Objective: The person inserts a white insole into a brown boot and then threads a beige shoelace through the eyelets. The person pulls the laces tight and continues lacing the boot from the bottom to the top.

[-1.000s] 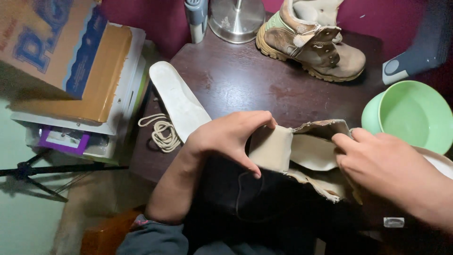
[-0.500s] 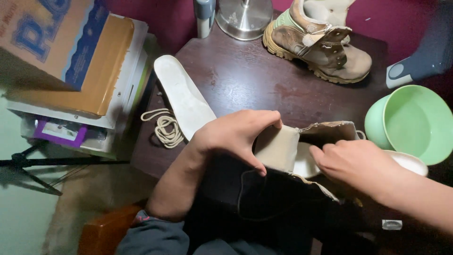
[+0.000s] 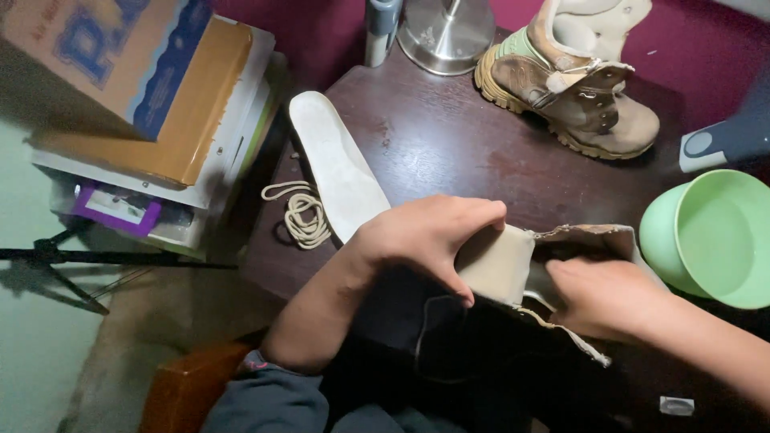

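Nearest the camera, both hands are on one tan boot that rests at the near edge of the dark wooden tabletop, against the person's dark lap. The left hand is clamped over the boot's pale upper, fingers curled across the top and thumb underneath. The right hand is pushed into the boot's opening; its fingertips are hidden inside, so whether it grips anything there cannot be told. The two hands sit close together, with only the boot's collar between them.

Just beyond the left hand lie one white insole, set diagonally, and one coil of cream lace touching its left edge. To the right stands one light green plastic bowl, tilted, and behind it one grey-blue object with a white oval patch, cut off by the picture's edge.

At the far side of the tabletop stands a second tan boot, unlaced, with its tongue pulled up. Beside it are one round metal base and one slim grey cylinder.

To the left, off the tabletop, is a stack of three packages: a cardboard box with large blue lettering on top, a flat orange-brown box under it, and a white box with a purple label at the bottom.
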